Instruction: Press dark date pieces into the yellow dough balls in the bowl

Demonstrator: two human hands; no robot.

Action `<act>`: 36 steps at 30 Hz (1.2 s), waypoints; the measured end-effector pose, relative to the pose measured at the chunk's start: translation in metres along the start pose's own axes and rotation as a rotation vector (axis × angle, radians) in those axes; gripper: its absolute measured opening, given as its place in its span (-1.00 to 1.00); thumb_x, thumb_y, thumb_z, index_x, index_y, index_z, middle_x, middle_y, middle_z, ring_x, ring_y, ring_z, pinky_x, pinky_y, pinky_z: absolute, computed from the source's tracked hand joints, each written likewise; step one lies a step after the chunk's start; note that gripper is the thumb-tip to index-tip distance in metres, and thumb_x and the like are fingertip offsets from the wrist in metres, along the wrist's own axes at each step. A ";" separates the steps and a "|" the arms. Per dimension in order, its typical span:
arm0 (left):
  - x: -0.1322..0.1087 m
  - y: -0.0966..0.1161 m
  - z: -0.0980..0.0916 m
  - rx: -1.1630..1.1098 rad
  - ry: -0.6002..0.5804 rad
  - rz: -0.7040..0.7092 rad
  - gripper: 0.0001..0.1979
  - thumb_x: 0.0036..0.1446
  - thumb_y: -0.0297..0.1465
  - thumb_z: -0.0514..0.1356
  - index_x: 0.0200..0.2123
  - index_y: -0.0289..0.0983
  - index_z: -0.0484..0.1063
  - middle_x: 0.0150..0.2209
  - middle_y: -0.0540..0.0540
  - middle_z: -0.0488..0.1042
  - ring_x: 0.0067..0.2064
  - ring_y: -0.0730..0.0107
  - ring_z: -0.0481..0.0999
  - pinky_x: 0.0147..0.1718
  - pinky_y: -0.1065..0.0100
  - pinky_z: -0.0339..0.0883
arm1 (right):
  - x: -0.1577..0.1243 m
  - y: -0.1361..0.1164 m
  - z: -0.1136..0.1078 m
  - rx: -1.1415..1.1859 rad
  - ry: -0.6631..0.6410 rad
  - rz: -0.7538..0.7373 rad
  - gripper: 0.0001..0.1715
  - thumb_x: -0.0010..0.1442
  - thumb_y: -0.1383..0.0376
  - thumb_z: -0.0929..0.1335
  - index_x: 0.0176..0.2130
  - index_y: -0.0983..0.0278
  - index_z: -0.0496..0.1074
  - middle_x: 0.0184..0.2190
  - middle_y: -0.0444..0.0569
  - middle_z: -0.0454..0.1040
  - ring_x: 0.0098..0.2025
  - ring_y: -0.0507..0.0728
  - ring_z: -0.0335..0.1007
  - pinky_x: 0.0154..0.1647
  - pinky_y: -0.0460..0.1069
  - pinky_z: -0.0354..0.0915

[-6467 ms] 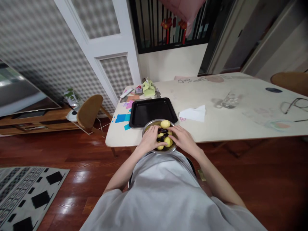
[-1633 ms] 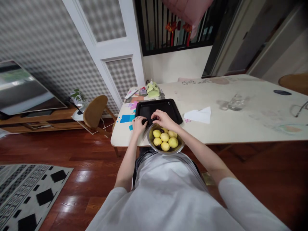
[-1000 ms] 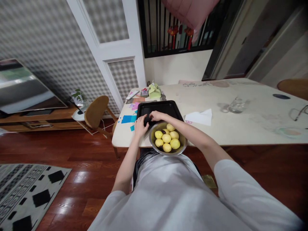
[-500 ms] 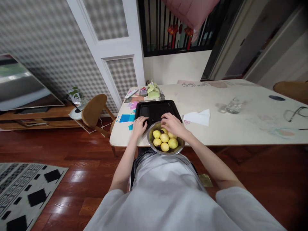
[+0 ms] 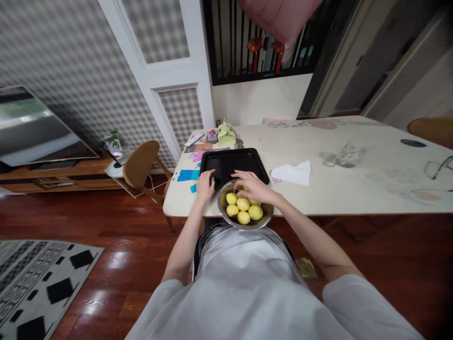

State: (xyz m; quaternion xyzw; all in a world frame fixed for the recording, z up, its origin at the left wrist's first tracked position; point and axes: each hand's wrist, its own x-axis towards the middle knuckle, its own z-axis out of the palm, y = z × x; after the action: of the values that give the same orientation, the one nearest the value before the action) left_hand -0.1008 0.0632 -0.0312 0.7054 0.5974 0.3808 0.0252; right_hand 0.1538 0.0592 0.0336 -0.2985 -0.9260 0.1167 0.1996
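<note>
The right hand (image 5: 253,186) arches over the far side of a round, silvery metal bowl (image 5: 245,228), its fingers bent and slightly parted with the tips dipped inside the rim; whether they pinch anything cannot be told. Just below those fingers, and partly hidden by them, sit several smooth, yellow, oval fruits or tubers (image 5: 243,204), packed together in the bowl, with small dark pieces (image 5: 234,216) showing in the gaps. To the left of the bowl, the left hand (image 5: 205,186) lies over the near left corner of a shallow, black, rectangular tray (image 5: 230,160), fingers spread loosely forward; a small blackish lump (image 5: 217,180) shows by its thumb, and a hold on it cannot be made out. The tray stretches away beyond both hands, on a long white table (image 5: 332,189) marked with drawings. Just left of the left hand are bright blue patches (image 5: 188,175) on the tabletop. Past the tray's far left corner stands a pale green, house-shaped box (image 5: 226,133). Right of the right hand lies a flat piece of white paper (image 5: 292,173), and farther out that way a transparent drinking glass (image 5: 347,157).
</note>
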 end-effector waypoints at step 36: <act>0.004 -0.017 0.015 -0.224 0.217 -0.049 -0.64 0.33 -0.51 -0.03 0.10 -0.24 0.41 0.13 -0.27 0.51 0.20 0.06 0.45 0.26 0.02 0.30 | 0.142 0.041 0.034 0.184 -0.407 0.467 -0.66 -0.01 0.36 0.63 -0.25 0.32 0.54 -0.53 -0.12 0.58 -0.48 0.10 0.59 -0.36 -0.07 0.53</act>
State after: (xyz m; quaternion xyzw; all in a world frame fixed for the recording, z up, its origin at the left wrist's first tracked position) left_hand -0.1066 0.0774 -0.0482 0.6381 0.5671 0.5185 0.0482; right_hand 0.0540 0.1735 0.0325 -0.4543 -0.8389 0.2998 0.0043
